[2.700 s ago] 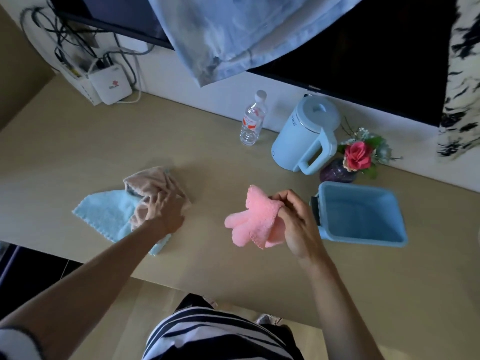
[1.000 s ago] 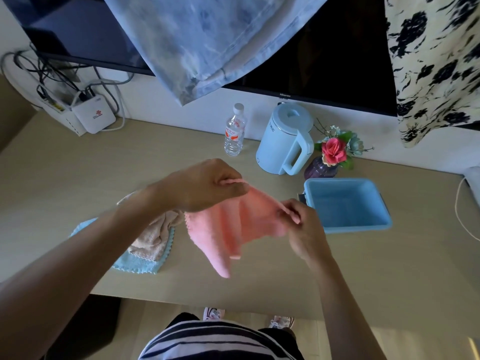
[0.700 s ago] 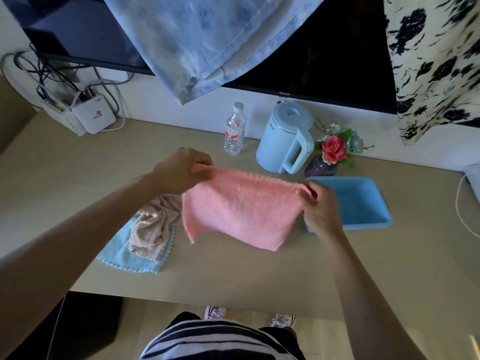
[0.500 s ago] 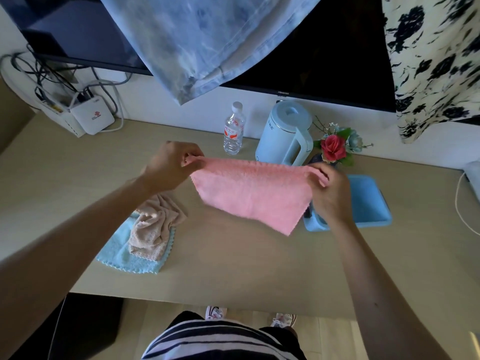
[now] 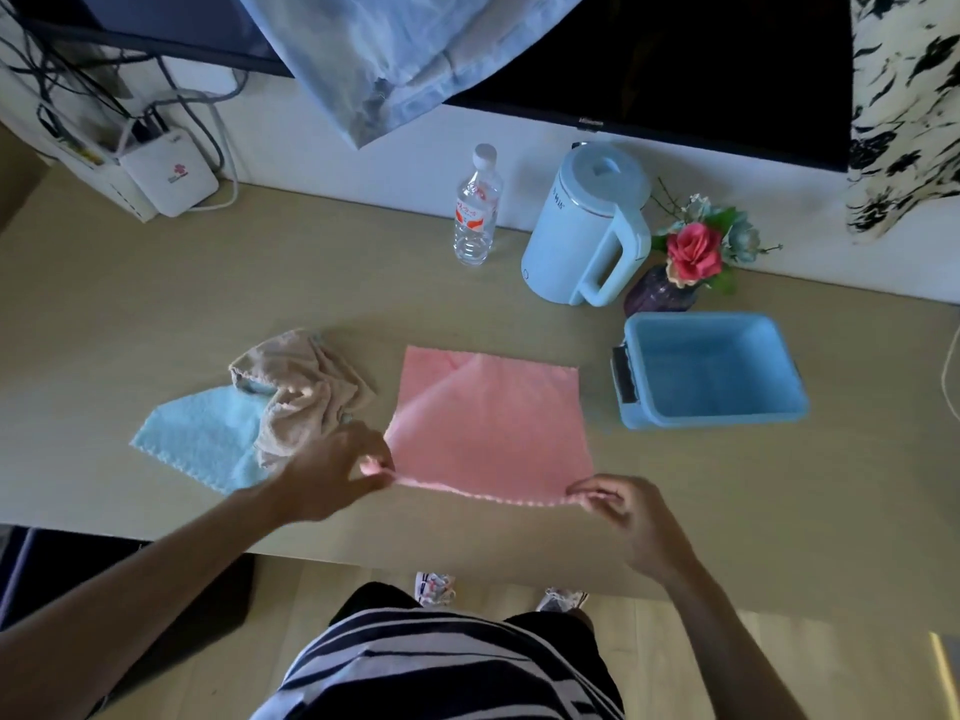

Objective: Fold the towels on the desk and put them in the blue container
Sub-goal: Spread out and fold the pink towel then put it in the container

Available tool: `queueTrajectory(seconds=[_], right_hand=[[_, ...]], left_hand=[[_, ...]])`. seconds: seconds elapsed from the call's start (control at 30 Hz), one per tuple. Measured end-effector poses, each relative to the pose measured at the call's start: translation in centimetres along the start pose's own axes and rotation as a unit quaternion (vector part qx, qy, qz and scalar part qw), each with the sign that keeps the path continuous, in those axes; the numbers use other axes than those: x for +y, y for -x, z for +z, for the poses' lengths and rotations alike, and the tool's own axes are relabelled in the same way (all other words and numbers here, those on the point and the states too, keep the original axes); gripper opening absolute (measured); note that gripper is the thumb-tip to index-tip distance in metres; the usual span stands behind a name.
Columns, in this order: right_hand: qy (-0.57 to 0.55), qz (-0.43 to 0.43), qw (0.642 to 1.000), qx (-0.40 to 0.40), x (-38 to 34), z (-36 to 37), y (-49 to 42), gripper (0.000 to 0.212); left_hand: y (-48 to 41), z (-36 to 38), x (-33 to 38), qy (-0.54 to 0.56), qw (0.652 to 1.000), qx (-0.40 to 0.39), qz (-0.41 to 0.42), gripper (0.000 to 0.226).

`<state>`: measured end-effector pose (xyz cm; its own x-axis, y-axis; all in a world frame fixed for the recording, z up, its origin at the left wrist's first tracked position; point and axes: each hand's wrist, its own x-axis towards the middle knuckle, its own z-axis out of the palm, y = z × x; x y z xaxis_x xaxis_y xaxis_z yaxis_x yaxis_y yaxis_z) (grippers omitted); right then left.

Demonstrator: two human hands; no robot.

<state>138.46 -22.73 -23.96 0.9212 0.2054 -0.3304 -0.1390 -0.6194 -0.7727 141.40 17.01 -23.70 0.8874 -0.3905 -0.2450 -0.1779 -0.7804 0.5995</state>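
The beige towel (image 5: 304, 392) lies crumpled over the blue towel (image 5: 200, 439), hiding that towel's right part. The left hand (image 5: 332, 478) covers the blue towel's near right corner. Both forearms run out of the lower edge. The router (image 5: 169, 174) logo is too small to read, as is the bottle (image 5: 477, 207) label. The hanging cloth (image 5: 410, 49) and the patterned fabric (image 5: 904, 106) are cut off at the top edge. The worktop (image 5: 156, 304) runs off both sides.
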Motion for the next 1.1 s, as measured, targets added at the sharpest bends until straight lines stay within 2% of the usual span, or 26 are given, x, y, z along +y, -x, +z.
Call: queueTrajectory(seconds=[0.13,0.27,0.47,0.57,0.67,0.8,0.93,1.1], right_hand=[[0.016,0.058,0.998,-0.027,3.8,3.0,0.7,0.018],[0.007,0.065,0.998,-0.001,4.2,3.4,0.1,0.015],[-0.02,0.096,0.991,0.089,3.8,3.2,-3.4,0.011],[-0.024,0.106,0.988,0.112,4.1,3.1,-5.6,0.017],[-0.037,0.116,0.982,0.142,4.1,3.3,-7.3,0.004],[-0.059,0.141,0.975,0.16,4.9,4.0,-8.5,0.016],[-0.043,0.145,0.972,0.177,5.4,4.6,-9.4,0.015],[-0.035,0.143,0.964,0.22,5.4,4.7,-10.0,0.013]], left_hand=[[0.7,3.6,-0.6,-0.001,0.997,-0.075,-0.03,0.02],[0.0,4.7,-0.7,0.022,0.997,-0.071,-0.034,0.018],[-3.6,5.0,-1.2,0.058,0.995,-0.011,-0.08,0.016],[-5.8,5.1,-1.1,0.095,0.988,0.038,-0.116,0.014],[-7.2,5.2,-0.7,0.114,0.977,0.078,-0.159,0.014],[-8.4,5.9,-1.0,0.129,0.966,0.087,-0.204,0.019],[-9.0,6.6,-1.7,0.131,0.961,0.104,-0.221,0.022],[-9.8,6.7,-1.8,0.09,0.963,0.143,-0.208,0.014]])
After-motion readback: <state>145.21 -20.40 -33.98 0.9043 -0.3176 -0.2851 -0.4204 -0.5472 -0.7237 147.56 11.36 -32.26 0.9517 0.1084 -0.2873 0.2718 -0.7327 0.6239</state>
